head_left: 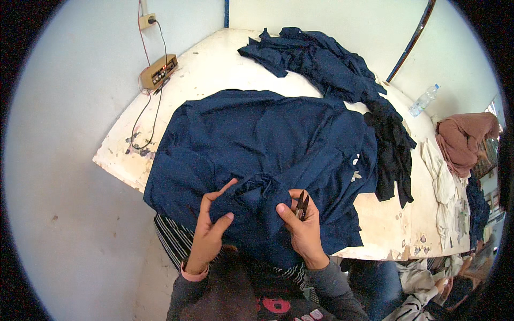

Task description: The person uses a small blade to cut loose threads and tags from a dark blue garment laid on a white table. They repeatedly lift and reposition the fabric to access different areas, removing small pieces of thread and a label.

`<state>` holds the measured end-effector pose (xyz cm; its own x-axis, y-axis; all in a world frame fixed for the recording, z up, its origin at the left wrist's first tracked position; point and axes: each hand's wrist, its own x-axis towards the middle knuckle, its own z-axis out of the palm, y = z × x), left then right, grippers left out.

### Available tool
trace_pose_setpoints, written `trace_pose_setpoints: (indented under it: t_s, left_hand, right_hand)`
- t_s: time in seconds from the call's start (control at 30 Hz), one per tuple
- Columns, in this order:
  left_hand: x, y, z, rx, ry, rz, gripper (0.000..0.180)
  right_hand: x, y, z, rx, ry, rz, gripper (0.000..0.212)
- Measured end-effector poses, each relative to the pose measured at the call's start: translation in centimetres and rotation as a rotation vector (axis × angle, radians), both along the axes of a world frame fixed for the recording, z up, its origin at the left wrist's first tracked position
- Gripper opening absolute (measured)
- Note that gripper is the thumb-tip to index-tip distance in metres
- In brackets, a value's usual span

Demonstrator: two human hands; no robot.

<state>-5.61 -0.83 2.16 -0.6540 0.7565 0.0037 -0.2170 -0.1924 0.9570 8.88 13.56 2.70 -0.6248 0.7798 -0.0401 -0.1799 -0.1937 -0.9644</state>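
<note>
A large navy blue garment (230,134) lies spread and rumpled in front of me, its near part hanging over the table edge toward my lap. My left hand (209,230) is at its near side, thumb and index finger spread apart against the cloth; its other fingers are mostly hidden. In my right hand (306,231) is a pair of dark-bladed thread snips (302,205), points upward. The thumb of that hand also presses on a fold of the garment. Between my hands the cloth is gathered into a raised, puckered opening.
More navy garments (316,59) and a black cloth (393,155) lie heaped behind and to the right on the white table (214,59). A radio-like box (159,72) with cords stands far left. A plastic bottle (424,100), a brown cloth (463,142) and another person's hand (441,285) are right.
</note>
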Motion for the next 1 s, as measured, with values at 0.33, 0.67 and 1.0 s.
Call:
trace_pose_setpoints:
  t_s: [0.33,0.67,1.0]
  left_hand:
    - [-6.8,7.4,2.3,-0.105,0.904,0.279,0.023]
    - [-12.9,15.1,-6.0,-0.157,0.526,-0.082,0.019]
    - [-11.5,14.1,-5.0,-0.125,0.737,-0.229,0.017]
  right_hand:
    - [-3.0,9.3,4.7,1.726,-0.297,-0.227,0.040]
    - [-8.0,12.7,-6.1,1.845,-0.441,0.095,0.031]
    - [-7.5,12.2,-5.7,1.963,-0.213,0.172,0.023]
